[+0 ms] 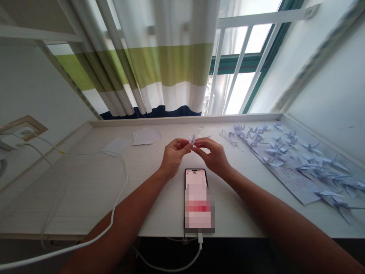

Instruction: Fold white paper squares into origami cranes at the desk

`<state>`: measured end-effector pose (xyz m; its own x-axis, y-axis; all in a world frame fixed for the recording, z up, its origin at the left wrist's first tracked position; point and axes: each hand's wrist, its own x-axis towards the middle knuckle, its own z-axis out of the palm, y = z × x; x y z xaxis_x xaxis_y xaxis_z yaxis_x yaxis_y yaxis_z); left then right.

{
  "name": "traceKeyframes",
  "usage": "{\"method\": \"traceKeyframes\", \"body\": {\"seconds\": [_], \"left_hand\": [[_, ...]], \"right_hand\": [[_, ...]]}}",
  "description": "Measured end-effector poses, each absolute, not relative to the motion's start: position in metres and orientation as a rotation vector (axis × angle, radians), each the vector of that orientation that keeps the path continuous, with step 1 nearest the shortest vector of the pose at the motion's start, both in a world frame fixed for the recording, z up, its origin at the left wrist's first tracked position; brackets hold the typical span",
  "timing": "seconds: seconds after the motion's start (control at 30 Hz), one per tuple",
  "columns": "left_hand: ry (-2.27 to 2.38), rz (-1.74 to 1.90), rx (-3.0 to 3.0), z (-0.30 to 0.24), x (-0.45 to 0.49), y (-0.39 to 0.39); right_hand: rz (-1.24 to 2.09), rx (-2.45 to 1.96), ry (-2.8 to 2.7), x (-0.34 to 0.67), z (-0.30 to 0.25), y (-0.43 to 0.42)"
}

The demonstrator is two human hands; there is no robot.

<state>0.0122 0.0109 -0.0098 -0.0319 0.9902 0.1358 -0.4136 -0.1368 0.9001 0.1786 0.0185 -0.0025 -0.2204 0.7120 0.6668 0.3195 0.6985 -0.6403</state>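
Observation:
Between my two hands, above the middle of the desk, is a small folded piece of white paper (192, 139). My left hand (175, 154) pinches it from the left, thumb and fingers pressed together. From the other side my right hand (212, 154) grips its right edge with thumb and fingertips. The fingers hide part of the paper, so its exact folded shape is unclear. Just below the hands lies a phone (198, 198) with a lit, partly blurred screen.
Many folded paper cranes (278, 152) cover the right side, some on a printed sheet (293, 180). Square paper sheets (146, 136) and another sheet (116, 146) lie at the back left. A white cable (125, 171) loops across the left. Paper strips (232, 139) lie behind my right hand.

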Motion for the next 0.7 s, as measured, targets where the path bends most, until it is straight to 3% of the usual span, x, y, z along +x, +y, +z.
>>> {"method": "traceKeyframes", "body": {"seconds": [0.7], "left_hand": [[0.901,1.511,1.089,-0.012,0.0119,0.0106]], "right_hand": [[0.854,-0.78,-1.597,0.175,-0.0082,0.0199]]}}
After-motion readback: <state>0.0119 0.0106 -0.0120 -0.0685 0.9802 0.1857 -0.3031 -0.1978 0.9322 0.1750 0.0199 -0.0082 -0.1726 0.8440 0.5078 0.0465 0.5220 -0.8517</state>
